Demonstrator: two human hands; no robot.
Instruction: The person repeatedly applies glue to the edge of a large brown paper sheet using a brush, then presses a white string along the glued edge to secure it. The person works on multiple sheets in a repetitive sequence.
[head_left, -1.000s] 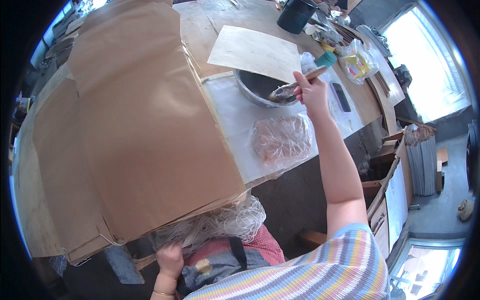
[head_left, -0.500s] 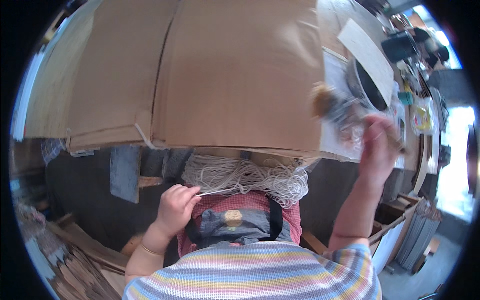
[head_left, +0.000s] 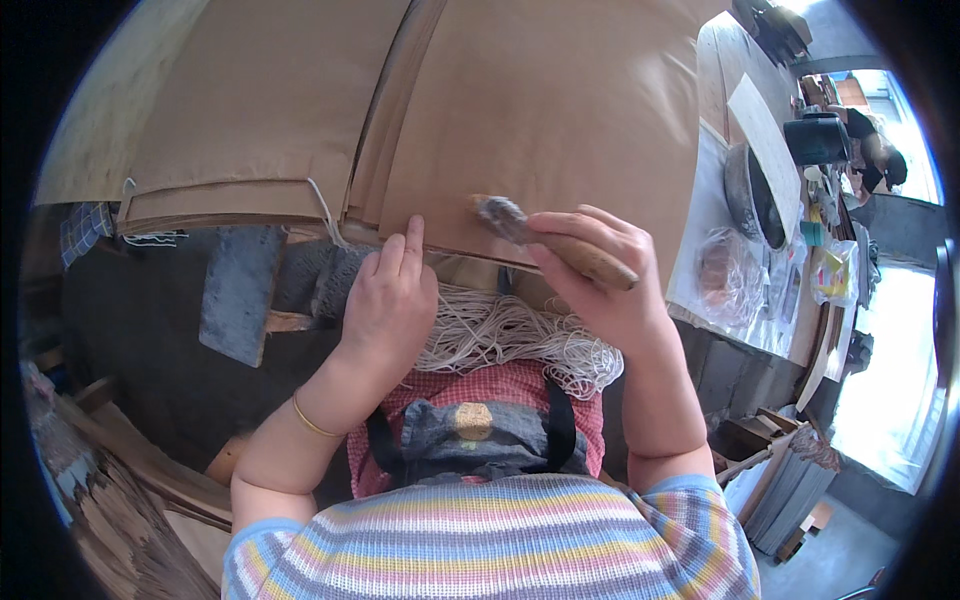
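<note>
My right hand (head_left: 622, 300) grips the wooden handle of a brush (head_left: 590, 260), its bristle end pointing left and close over the near part of a brown paper stack (head_left: 560, 120). Fingers stretched forward, my left hand (head_left: 392, 295) lies on the near edge of that stack, left of the brush. Its thumb is hidden. A bundle of white cord (head_left: 490, 325) rests in my lap below the table edge. Just left of my left hand, a white string (head_left: 322, 205) loops from a second brown paper stack (head_left: 250, 130).
On the right of the table stand a dark round pan (head_left: 742, 195) with a pale board (head_left: 765, 140) across it, and a clear plastic bag (head_left: 728, 275). Farther back are a dark container (head_left: 815, 140) and another person (head_left: 880, 150). A grey slab (head_left: 240, 290) hangs below the table at left.
The brush in my right hand has swung left from the table's right side to over the paper. My left hand has let go of the white cord and moved up onto the paper edge.
</note>
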